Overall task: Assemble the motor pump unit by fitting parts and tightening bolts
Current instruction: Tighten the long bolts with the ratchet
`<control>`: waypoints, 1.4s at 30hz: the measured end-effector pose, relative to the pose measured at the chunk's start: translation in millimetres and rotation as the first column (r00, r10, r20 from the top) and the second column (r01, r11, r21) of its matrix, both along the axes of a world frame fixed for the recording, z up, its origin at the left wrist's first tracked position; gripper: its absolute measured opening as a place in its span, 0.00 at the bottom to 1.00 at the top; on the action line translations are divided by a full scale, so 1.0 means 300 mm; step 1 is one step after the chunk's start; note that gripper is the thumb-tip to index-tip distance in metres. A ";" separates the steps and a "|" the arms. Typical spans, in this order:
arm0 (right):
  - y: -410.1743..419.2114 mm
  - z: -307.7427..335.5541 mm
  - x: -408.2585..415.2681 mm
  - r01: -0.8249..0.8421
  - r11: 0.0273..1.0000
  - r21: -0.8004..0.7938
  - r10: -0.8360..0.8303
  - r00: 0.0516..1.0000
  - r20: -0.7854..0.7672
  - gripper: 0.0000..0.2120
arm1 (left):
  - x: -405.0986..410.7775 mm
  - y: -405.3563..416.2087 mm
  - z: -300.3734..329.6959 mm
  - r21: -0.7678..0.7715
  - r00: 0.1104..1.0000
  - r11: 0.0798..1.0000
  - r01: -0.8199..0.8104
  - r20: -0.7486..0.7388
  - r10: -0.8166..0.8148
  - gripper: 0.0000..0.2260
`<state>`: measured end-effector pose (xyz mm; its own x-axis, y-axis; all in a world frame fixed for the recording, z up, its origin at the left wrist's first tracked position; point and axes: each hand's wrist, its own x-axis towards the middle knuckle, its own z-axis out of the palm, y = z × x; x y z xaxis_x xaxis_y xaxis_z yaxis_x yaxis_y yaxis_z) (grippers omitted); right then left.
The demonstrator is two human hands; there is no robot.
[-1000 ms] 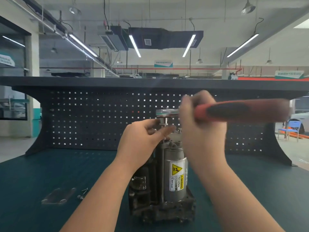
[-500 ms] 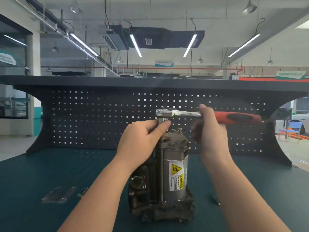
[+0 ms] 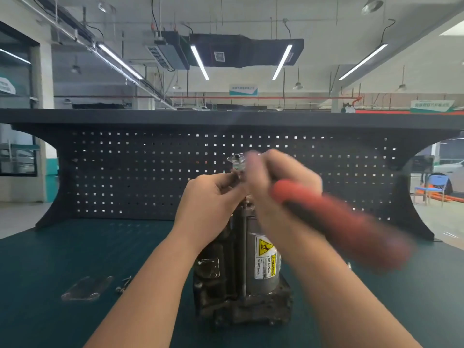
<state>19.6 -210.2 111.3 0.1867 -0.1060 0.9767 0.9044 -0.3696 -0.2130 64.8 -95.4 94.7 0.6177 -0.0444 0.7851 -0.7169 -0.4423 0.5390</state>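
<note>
The motor pump unit (image 3: 261, 262) stands upright on the green bench, a grey cylinder with a yellow warning label on a dark metal base. My right hand (image 3: 278, 187) grips a ratchet wrench (image 3: 334, 222) with a red and black handle, blurred by motion; its chrome head (image 3: 236, 160) sits above the top of the unit. My left hand (image 3: 211, 199) pinches the socket stem just under that head, at the unit's top. The bolt itself is hidden by my fingers.
A flat metal plate (image 3: 86, 288) and some loose screws (image 3: 124, 285) lie on the bench (image 3: 50, 259) to the left. A small metal part (image 3: 349, 265) lies right of the unit. A black pegboard (image 3: 125, 172) closes off the back of the bench.
The wrench handle has swung from pointing right toward me, now angled down and to the right. My left hand has stayed at the socket on top of the unit.
</note>
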 end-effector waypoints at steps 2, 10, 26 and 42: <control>-0.036 0.024 0.002 -0.124 0.975 0.183 0.151 0.978 -0.143 0.19 | -0.010 -0.004 -0.001 -0.036 0.999 0.998 0.052 0.020 -0.051 0.10; -0.110 0.063 0.031 -0.351 0.815 0.462 0.518 0.799 -0.306 0.16 | -0.016 -0.002 0.008 -0.043 1.000 0.999 0.027 -0.011 -0.028 0.22; -0.063 0.045 -0.008 -0.330 0.849 0.413 0.455 0.854 -0.253 0.15 | -0.016 0.000 0.003 -0.057 0.999 0.997 0.045 -0.004 -0.045 0.25; -0.086 0.046 0.007 -0.208 0.940 0.270 0.285 0.914 -0.287 0.15 | -0.031 -0.008 0.005 -0.077 0.994 0.992 0.104 -0.016 -0.106 0.18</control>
